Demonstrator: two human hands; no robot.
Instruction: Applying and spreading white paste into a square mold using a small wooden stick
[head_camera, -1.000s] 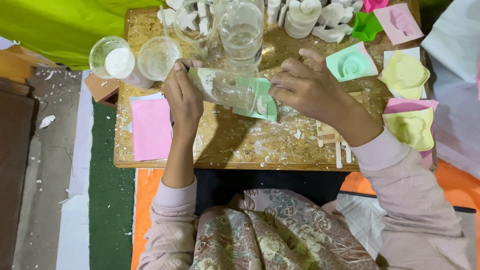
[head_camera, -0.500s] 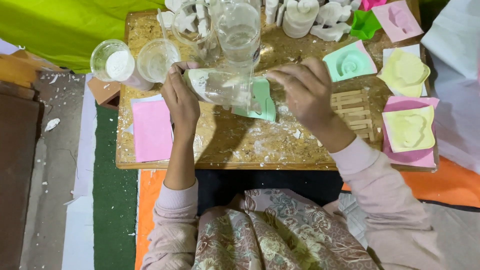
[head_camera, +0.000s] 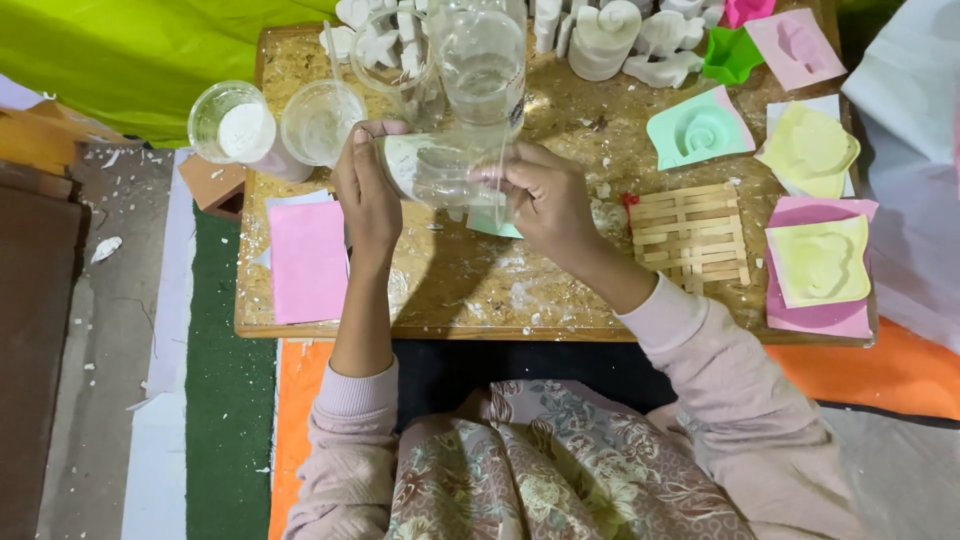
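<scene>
No packages, labels, signs or screens

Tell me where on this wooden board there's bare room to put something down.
Bare patches: between the flat pink sheet and small wooden slat mat, along the board's near edge. Crowded: the far edge with white plaster casts and clear plastic cups; the right side with coloured moulds.

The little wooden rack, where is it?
In the head view, the wooden rack lies flat on the table, right of the right hand, beside the yellow moulds.
</scene>
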